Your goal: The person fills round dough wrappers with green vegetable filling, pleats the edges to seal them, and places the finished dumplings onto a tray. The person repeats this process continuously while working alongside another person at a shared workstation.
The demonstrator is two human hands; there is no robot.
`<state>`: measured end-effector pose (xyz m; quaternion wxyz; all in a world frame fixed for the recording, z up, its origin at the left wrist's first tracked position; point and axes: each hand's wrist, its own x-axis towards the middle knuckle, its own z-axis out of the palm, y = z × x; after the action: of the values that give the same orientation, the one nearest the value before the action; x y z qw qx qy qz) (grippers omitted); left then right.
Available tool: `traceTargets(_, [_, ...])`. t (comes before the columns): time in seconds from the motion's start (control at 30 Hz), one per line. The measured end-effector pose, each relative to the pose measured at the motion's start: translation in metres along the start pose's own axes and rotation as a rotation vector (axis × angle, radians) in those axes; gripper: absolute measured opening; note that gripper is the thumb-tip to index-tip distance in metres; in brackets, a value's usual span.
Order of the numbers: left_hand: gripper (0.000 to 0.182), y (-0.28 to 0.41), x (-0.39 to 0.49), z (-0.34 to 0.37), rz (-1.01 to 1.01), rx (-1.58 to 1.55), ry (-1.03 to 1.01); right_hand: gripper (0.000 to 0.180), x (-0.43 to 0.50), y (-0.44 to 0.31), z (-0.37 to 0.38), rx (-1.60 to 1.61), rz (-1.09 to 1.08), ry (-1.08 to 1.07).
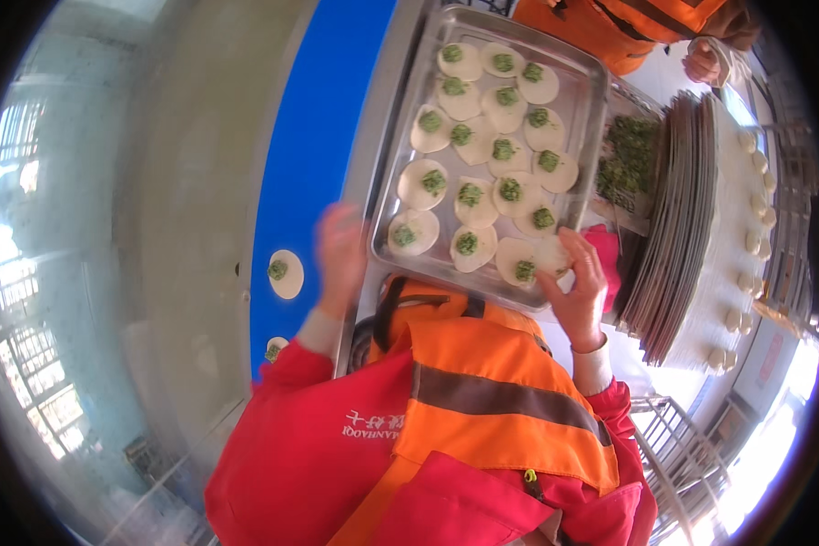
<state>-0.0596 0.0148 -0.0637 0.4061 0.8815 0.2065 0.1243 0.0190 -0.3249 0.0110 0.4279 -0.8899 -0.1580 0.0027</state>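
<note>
Several round dough wrappers [469, 247], each topped with chopped green filling, lie in rows on a metal tray [590, 157] before me. At the tray's near right corner, my right hand [577, 276] has its thumb and fingers at a pale dough wrapper [551, 255], beside another filled one. My left hand [341, 252] is blurred, between the tray's left edge and a blue conveyor belt [307, 170]; whether it holds anything cannot be told. On the belt, left of that hand, lies a filled wrapper [292, 273], and another lies nearer, partly behind my sleeve.
Right of the tray stand a container of chopped greens [628, 160] and a tall stack of trays [676, 225], with small dough pieces [754, 242] on top. A pink cloth [604, 266] lies near my right hand. Another person's hand [703, 65] is at the upper right.
</note>
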Motion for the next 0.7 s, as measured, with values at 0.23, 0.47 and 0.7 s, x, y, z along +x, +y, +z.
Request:
traceTargets(0.23, [0.075,-0.236,-0.122,-0.174,-0.898,-0.072,-0.138,0.065,0.002,0.035,-0.018,-0.035,0.329,0.223])
traceTargets(0.47, [0.074,-0.165,-0.067,-0.093,-0.792,-0.113,-0.356,0.062,-0.029,0.104,-0.116,-0.365,0.408,0.775])
traceTargets(0.7, [0.073,-0.067,-0.024,-0.029,-0.495,-0.211,-0.574,0.058,-0.145,0.153,-0.207,-0.591,0.68,1.061])
